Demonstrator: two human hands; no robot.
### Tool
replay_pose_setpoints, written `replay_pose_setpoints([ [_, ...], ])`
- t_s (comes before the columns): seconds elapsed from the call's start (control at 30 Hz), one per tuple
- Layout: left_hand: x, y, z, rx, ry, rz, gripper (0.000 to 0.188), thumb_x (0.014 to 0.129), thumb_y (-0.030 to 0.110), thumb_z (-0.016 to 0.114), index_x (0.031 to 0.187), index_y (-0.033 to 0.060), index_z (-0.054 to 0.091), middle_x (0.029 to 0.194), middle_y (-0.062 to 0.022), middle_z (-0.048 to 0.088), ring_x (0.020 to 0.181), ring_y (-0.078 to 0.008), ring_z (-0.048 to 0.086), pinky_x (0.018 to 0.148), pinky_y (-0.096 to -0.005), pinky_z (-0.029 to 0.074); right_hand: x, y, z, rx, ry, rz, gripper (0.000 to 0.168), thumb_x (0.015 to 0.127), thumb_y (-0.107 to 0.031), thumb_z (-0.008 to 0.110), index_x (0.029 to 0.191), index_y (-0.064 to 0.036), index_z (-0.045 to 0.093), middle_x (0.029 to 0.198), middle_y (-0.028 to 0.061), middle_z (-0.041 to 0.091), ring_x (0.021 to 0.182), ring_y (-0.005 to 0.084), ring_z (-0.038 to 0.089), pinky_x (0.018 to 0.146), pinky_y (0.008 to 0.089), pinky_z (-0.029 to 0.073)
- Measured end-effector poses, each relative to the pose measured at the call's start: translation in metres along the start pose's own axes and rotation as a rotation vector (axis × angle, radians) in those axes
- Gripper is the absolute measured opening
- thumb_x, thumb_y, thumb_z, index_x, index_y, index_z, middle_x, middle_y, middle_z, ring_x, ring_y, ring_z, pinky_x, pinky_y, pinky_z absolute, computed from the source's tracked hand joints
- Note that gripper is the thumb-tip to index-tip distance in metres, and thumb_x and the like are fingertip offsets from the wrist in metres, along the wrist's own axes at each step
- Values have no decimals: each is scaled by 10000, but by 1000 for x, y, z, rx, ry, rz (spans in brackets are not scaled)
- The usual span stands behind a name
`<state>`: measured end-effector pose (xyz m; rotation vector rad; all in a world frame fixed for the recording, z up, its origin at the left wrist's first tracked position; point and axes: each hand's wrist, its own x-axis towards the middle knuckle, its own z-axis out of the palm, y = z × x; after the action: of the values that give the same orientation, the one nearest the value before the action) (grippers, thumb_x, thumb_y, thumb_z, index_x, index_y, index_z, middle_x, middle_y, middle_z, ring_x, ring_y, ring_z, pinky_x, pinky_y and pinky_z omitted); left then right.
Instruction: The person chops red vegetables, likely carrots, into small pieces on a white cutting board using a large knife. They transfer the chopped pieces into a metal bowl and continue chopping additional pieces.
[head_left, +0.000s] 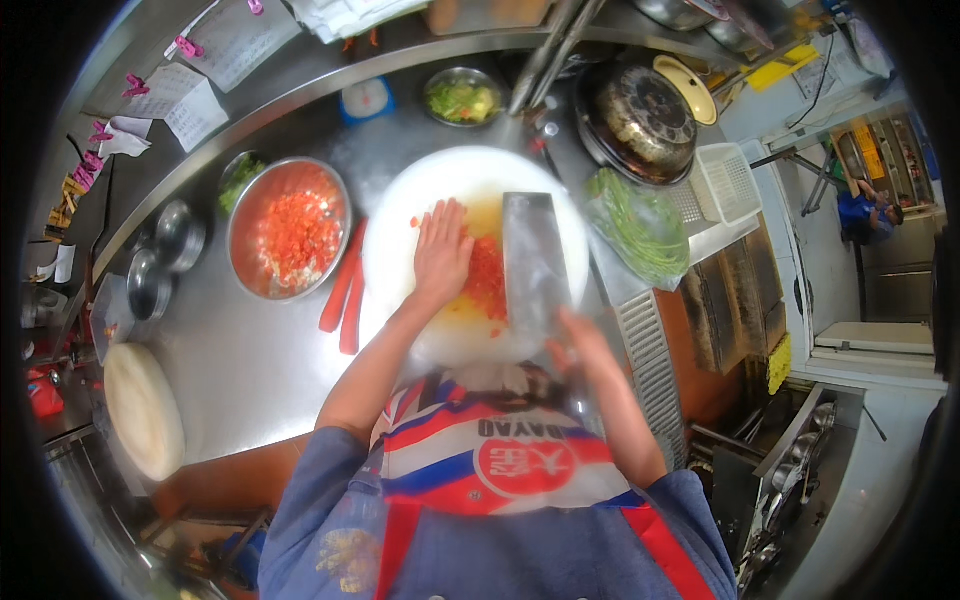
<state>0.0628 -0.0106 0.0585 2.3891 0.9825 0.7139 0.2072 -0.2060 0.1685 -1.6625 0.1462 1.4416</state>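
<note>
My left hand (444, 259) rests flat on the round white cutting board (394, 225), fingers stretched out, holding nothing. Beside it lies a heap of finely chopped red-orange vegetable (486, 281), with wet orange stain around it. My right hand (581, 341), blurred, grips the handle of a broad metal cleaver (534, 259). The blade stands along the right side of the heap and covers part of it. Left of the board are two long red pieces (343, 292), perhaps carrot. A steel bowl (234, 251) holds diced orange-red vegetable (300, 232) and some paler bits.
On the steel counter (247, 375) stand a bowl of cut greens (463, 97), a blue-edged scale (367, 100), small steel bowls (180, 236) and a thick round board (142, 411). To the right are bagged green beans (637, 229), a blackened pan (641, 120) and a white basket (727, 184). Another person (866, 214) is farther off.
</note>
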Motion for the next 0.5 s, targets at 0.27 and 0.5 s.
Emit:
replay_pose_setpoints([
  [0.27,48,23,9,-1320,-137,-637,715,974,530,270,1335,-77,379,1381,-199,419,1297,-282,382,1067,-403,302,69,37,-57,712,-1042,296,416,928,-533,434,1121,-196,583,553,9,480,387,130,437,351,240,318],
  [0.5,89,40,-1,-1834,-397,-913,963,868,734,208,1311,-103,379,1328,-183,471,1260,-293,402,1060,-453,291,71,27,-48,554,-941,293,356,919,-490,487,1111,-213,600,581,13,498,424,119,457,367,260,342],
])
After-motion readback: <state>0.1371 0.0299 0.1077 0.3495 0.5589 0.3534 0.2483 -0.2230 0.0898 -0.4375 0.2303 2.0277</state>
